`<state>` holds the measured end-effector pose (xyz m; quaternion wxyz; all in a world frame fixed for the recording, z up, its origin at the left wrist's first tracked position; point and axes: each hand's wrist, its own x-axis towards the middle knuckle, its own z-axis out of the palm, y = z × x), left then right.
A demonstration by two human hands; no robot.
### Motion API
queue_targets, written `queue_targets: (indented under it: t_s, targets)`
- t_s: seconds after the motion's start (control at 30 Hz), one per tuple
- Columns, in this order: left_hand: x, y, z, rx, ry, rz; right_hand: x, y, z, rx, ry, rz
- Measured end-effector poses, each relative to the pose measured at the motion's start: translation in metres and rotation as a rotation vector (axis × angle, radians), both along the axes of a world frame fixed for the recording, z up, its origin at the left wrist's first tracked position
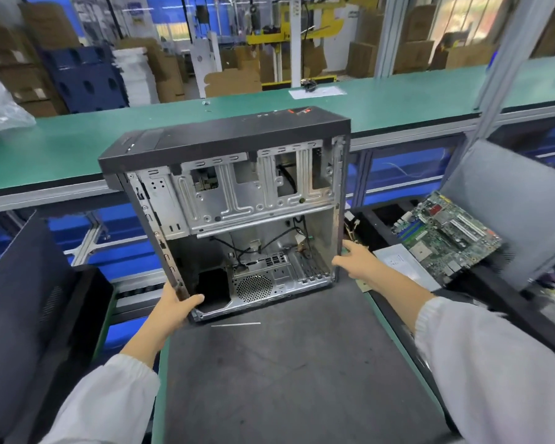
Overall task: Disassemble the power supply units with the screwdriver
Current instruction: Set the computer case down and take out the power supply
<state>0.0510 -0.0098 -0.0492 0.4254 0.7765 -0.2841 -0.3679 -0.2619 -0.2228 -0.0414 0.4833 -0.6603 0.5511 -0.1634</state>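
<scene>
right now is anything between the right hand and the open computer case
Nothing visible. The right hand reaches with straight fingers to the right edge of the computer case, with only a sliver of gap or contact there. The left hand already grips the case's lower left corner.

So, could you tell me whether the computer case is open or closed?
Open: the computer case has no side panel, so its bare metal interior and loose cables show.
</scene>
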Motion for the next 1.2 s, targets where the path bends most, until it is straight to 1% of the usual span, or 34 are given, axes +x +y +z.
queue_targets:
  t_s: [0.1,0.2,0.3,0.37,0.47,0.57,0.77,0.87,0.93,0.97,1.03,1.07,1.13,1.2]
  targets:
    - [0.001,0.001,0.01,0.171,-0.179,-0.038,-0.008,0.005,0.004,0.029,0.022,0.018]
    - [-0.005,0.004,0.032,0.299,-0.349,-0.088,-0.012,0.004,0.009,0.007,0.064,0.084]
    - [-0.031,-0.004,0.056,0.526,-0.608,-0.277,-0.019,0.003,0.014,-0.015,0.156,0.162]
    - [-0.064,-0.019,0.068,0.553,-0.678,-0.379,-0.031,0.003,0.017,-0.036,0.188,0.209]
    - [-0.129,-0.054,0.075,0.404,-0.667,-0.457,-0.06,0.002,0.018,-0.04,0.159,0.26]
    - [-0.206,-0.092,0.067,0.28,-0.489,-0.532,-0.098,-0.002,0.016,-0.003,0.136,0.303]
    - [-0.345,-0.156,0.039,0.188,-0.258,-0.589,-0.195,-0.024,0.011,0.013,0.124,0.339]
    - [-0.403,-0.179,0.027,0.204,-0.188,-0.626,-0.25,-0.042,0.009,0.029,0.146,0.35]
    - [-0.431,-0.191,0.018,0.204,-0.196,-0.617,-0.279,-0.053,0.006,0.034,0.157,0.327]
    - [-0.441,-0.197,0.014,0.187,-0.235,-0.597,-0.291,-0.058,0.003,0.052,0.143,0.305]
    - [-0.449,-0.206,0.006,0.145,-0.378,-0.514,-0.305,-0.066,-0.004,0.081,0.115,0.266]
    - [-0.447,-0.21,0.003,0.136,-0.435,-0.452,-0.308,-0.069,-0.008,0.069,0.134,0.263]
    - [-0.438,-0.215,0.001,0.141,-0.465,-0.323,-0.304,-0.073,-0.016,-0.017,0.253,0.311]
    - [-0.426,-0.216,-0.004,0.197,-0.499,-0.218,-0.285,-0.071,-0.023,-0.039,0.321,0.352]
